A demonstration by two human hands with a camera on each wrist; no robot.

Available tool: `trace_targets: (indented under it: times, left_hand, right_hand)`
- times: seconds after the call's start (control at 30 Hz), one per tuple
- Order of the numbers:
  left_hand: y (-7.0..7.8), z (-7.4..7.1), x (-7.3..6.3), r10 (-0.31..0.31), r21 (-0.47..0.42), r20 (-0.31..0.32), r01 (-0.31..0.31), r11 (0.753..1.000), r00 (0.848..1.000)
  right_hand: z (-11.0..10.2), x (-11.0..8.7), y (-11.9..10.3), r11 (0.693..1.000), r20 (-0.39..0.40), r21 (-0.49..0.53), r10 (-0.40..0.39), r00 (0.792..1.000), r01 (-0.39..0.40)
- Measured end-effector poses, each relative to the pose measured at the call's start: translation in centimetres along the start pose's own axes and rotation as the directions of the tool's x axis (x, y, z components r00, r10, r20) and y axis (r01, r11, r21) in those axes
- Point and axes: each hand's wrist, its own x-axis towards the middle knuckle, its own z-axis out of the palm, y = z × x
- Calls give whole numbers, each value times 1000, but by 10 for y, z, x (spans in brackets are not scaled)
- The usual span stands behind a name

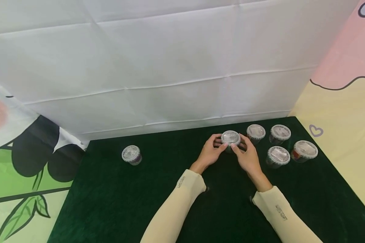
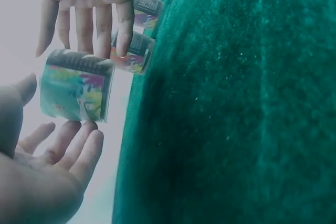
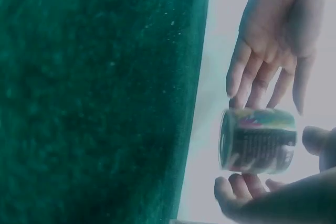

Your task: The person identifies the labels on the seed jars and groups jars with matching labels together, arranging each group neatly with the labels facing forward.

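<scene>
Between both hands is a round lidded plastic tub (image 1: 230, 137) with a clear rimmed lid. My left hand (image 1: 209, 152) holds its left side and my right hand (image 1: 247, 158) its right side, thumbs at the front near the rim. In the left wrist view the tub (image 2: 76, 87) shows a colourful printed label, with the left fingertips at one side and the right fingers at the other. Dark label text faces the right wrist camera on the tub (image 3: 257, 142). The fingers are partly hidden behind it in the head view.
Right of the hands stand several similar tubs: one close by (image 1: 256, 132), one behind (image 1: 280, 133), one in front (image 1: 278, 156) and one near the table's right edge (image 1: 305, 150). Another tub (image 1: 131, 154) stands alone at the left on the green tabletop (image 1: 115, 202). A white cloth (image 1: 170, 67) hangs behind.
</scene>
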Motion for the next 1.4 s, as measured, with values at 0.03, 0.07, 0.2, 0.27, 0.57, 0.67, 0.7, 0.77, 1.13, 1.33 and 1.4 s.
trace_targets:
  times: [0.03, 0.07, 0.2, 0.27, 0.57, 0.67, 0.7, 0.77, 1.13, 1.33, 1.4]
  left_hand:
    - [1, -2, -3, 7, -7, -2, -7, 1000, 1000]
    - [1, -5, -5, 13, -14, -4, -13, 1000, 1000]
    - [3, -14, -15, 21, -36, -1, -22, 999, 1000]
    - [3, -18, -20, 16, -54, 7, -15, 998, 1000]
    - [3, -33, -38, -8, -107, 66, 15, 994, 998]
    - [4, -37, -43, -3, -71, 86, 9, 997, 996]
    - [5, -39, -45, -5, -65, 89, 11, 998, 996]
    - [5, -41, -48, -12, -56, 88, 17, 998, 996]
    - [9, -48, -62, -71, -72, 18, 72, 995, 997]
    - [4, -57, -67, -67, -144, 93, 80, 986, 993]
    - [3, -60, -70, -68, -163, 118, 87, 983, 991]
  right_hand:
    - [0, -1, -1, 1000, 16, -3, -3, 1000, 3]
    - [-1, -3, -2, 1000, 34, -3, -5, 999, 5]
    - [-3, -9, -7, 1000, 103, 14, -17, 994, 16]
    - [-3, -13, -11, 999, 142, 35, -17, 990, 12]
    - [-2, -26, -20, 999, 265, 50, 2, 964, -16]
    - [0, -28, -23, 999, 284, 47, 12, 959, -27]
    - [0, -29, -24, 998, 289, 47, 16, 957, -31]
    - [2, -30, -25, 998, 301, 50, 19, 954, -36]
    - [13, -33, -29, 998, 359, 54, 17, 933, -40]
    - [12, -34, -32, 998, 410, 58, 7, 912, -33]
    - [12, -35, -32, 998, 424, 59, 5, 906, -33]
